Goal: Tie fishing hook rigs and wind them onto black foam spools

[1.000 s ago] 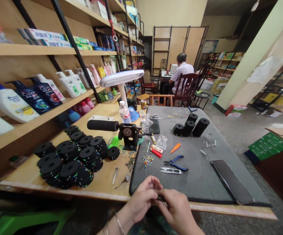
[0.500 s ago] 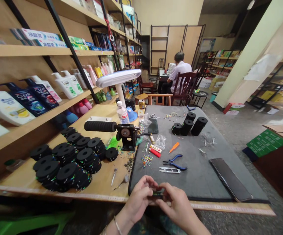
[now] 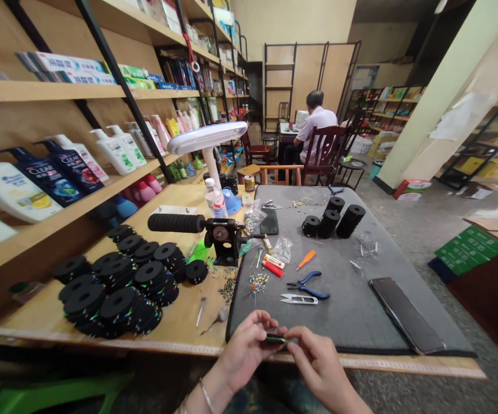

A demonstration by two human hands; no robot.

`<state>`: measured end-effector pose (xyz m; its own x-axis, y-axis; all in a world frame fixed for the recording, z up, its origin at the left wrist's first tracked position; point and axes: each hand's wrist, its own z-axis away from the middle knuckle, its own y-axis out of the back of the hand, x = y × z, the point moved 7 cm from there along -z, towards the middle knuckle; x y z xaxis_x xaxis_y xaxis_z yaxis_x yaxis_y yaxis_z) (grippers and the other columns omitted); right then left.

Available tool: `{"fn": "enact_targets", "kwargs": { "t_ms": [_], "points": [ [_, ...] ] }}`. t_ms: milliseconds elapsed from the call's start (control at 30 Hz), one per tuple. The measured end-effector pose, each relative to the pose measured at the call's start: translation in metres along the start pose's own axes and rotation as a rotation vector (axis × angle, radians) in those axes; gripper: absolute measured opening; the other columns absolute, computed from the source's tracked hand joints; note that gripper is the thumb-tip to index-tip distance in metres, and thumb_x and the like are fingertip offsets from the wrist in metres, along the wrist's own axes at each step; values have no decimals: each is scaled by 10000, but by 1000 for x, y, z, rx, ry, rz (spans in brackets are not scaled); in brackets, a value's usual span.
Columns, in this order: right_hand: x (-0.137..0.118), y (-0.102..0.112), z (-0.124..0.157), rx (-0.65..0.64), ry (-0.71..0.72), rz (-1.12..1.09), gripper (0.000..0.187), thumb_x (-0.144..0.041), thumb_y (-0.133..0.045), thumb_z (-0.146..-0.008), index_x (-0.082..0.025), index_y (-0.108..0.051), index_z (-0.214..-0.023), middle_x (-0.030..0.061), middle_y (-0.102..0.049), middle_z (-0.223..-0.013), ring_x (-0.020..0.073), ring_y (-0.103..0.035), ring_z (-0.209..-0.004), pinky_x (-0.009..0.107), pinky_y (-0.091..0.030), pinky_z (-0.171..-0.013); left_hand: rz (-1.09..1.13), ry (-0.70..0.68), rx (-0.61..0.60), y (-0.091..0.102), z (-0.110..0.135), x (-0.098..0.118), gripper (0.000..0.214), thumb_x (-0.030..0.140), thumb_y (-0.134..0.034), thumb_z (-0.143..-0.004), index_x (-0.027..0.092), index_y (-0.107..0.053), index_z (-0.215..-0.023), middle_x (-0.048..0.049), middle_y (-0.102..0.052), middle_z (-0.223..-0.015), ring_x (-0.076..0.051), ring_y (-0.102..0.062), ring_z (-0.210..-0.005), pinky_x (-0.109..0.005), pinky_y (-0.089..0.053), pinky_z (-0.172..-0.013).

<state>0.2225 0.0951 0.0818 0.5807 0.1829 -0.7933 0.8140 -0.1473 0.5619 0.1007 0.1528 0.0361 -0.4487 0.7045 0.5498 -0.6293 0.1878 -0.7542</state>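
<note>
Over the mat's front edge, my left hand (image 3: 245, 340) has its thumb and fingers closed on a black foam spool (image 3: 275, 338) seen edge-on, with green and yellow flecks. My right hand (image 3: 313, 352) pinches at the spool's right side. What lies between those right fingertips is too small to make out. Just beyond the hands on the grey mat (image 3: 344, 322) are snips (image 3: 299, 299), blue-handled pliers (image 3: 309, 284) and a little heap of coloured beads (image 3: 258, 282).
Stacked black foam spools (image 3: 117, 302) cover the table's left part, beside a black hand-crank winder (image 3: 223, 238). A phone (image 3: 405, 315) lies at the mat's right. Farther back stand a lamp (image 3: 208, 138), a bottle (image 3: 215, 198) and more spools (image 3: 330, 223). A person (image 3: 318, 126) sits behind.
My right fingers have shifted slightly right, away from my left hand, and more of the spool shows between the hands. Things on the table have stayed put.
</note>
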Motion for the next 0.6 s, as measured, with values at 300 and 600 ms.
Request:
{"fn": "enact_targets", "kwargs": {
  "t_ms": [300, 600],
  "points": [
    [9, -3, 0, 40, 17, -28, 213, -266, -444, -927, -223, -629, -830, -1, -700, -681, 139, -638, -548, 198, -451, -543, 58, 39, -42, -2, -1, -5, 192, 67, -605, -652, 166, -604, -816, -40, -685, -863, -281, -649, -976, -454, -429, -918],
    [9, -6, 0, 33, -16, -56, 188, -274, -424, -936, -228, -604, -968, -8, -709, -701, 148, -652, -571, 206, -466, -559, 198, 90, -55, 1, -4, -12, 194, 86, -558, -680, 144, -625, -853, -92, -723, -925, -239, -670, -909, -415, -453, -912]
  ]
}}
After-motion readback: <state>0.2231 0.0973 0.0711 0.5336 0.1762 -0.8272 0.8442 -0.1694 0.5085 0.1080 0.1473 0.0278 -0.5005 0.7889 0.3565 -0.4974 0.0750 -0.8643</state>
